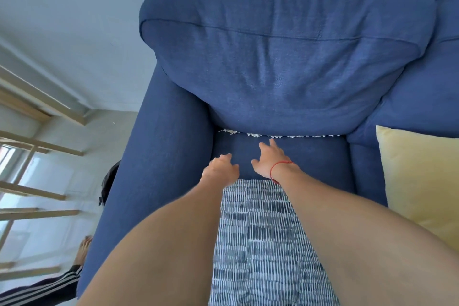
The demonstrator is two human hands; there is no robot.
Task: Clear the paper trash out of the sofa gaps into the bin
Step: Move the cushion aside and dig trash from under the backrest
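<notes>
A blue fabric sofa (159, 156) fills the view. White crumpled paper scraps (253, 134) line the gap between the seat cushion and the back cushion (285, 57). My right hand (269, 159), with a red string at the wrist, stretches over the seat, fingers spread, its fingertips just short of the paper. My left hand (221, 167) hovers beside it over the seat, fingers loosely curled, holding nothing. No bin is in view.
A yellow cushion (419, 181) leans at the right of the seat. A blue-and-white patterned cloth (260, 243) lies between my forearms. A dark object (109, 181) sits by the left armrest. Wooden rails (37, 144) and another person's foot (83, 249) are at left.
</notes>
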